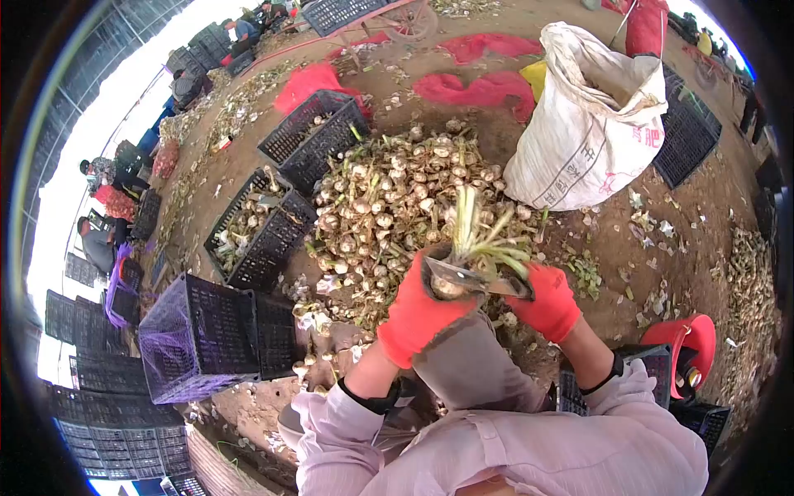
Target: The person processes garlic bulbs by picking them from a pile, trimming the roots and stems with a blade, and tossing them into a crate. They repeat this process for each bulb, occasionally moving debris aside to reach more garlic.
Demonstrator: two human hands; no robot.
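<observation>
My left hand [420,307], in a red and dark glove, is closed round a garlic bulb [447,286] with pale green stalks [470,230] pointing up and to the right. My right hand [546,302], gloved the same way, grips a cutting tool whose metal blade [503,286] lies across the stalk side of the bulb. Both hands are close together above my knees. Just beyond them spreads a large heap of garlic bulbs [385,202] on the ground. The handle of the tool is hidden inside my right hand.
Black crates [285,240] holding some garlic stand left of the heap. A white sack [562,140] stands open behind it on the right. A red bucket [703,341] is at my right, and a purple-netted crate [178,339] at my left. Several people sit far left.
</observation>
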